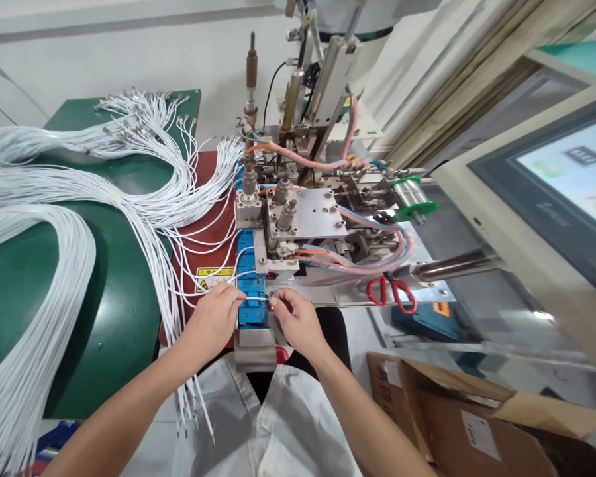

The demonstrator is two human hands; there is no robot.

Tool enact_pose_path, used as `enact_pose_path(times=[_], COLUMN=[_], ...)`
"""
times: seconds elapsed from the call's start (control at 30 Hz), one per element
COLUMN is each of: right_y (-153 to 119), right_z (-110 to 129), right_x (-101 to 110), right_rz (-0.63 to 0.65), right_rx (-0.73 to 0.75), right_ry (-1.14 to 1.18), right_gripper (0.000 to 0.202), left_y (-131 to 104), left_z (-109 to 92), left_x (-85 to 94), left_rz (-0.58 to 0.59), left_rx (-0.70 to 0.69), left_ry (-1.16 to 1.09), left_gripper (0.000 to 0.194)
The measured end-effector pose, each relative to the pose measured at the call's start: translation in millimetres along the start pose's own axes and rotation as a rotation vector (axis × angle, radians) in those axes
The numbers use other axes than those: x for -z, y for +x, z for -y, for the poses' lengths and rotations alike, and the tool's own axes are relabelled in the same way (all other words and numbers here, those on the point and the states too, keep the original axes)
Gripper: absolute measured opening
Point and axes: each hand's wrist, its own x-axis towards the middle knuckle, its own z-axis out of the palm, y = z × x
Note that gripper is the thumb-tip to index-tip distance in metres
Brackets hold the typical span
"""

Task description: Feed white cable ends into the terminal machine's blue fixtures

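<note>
A thin white cable [257, 299] is stretched level between my two hands, over the blue fixture blocks [252, 315] at the near end of the machine. My left hand [217, 311] pinches the cable just left of the blocks. On the right side of the blocks, my right hand [295, 318] has thumb and forefinger closed at the cable's end. A small red glow shows at that fingertip, and the end itself is hidden. Other white cables run onto the blue blocks farther back, beside the metal machine [308, 215].
Bundles of white cables [114, 195] cover much of the green table [112, 318] at left. Red-handled scissors [392, 295] and a green spool of wire [411, 199] are on the machine's right. A screen [571, 159] juts in from the right, above cardboard boxes [457, 417].
</note>
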Motion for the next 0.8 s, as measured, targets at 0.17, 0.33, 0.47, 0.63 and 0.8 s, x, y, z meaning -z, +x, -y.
enact_pose_path(times=[0.17,0.33,0.47,0.63,0.8], right_y=[2.9,6.4,7.7,6.1,7.0], right_z=[0.3,2.9,-1.5,-9.7,-8.8], right_x=[5.5,7.5,-7.3,-19.9,-12.1], right_rz=[0.051,0.003,-0.088,-0.161,-0.148], right_rx=[0.027,0.193,0.250,0.209,0.144], right_ry=[-0.023,-0.222,-0.225,-0.160,-0.134], right_gripper=[0.016,0.026,0.034,0.034,0.036], left_y=[1.4,2.3,2.1,-0.5,-3.1], left_z=[0.1,1.9,1.3,-1.7,-6.4], left_x=[-0.4,-0.3,-1.5,-2.7,2.2], left_rz=[0.011,0.008,-0.004,-0.001,0.064], left_rx=[0.006,-0.020,-0.031,-0.044,-0.123], left_ry=[0.018,0.014,0.041,0.137,0.357], left_gripper=[0.018,0.017,0.018,0.021,0.023])
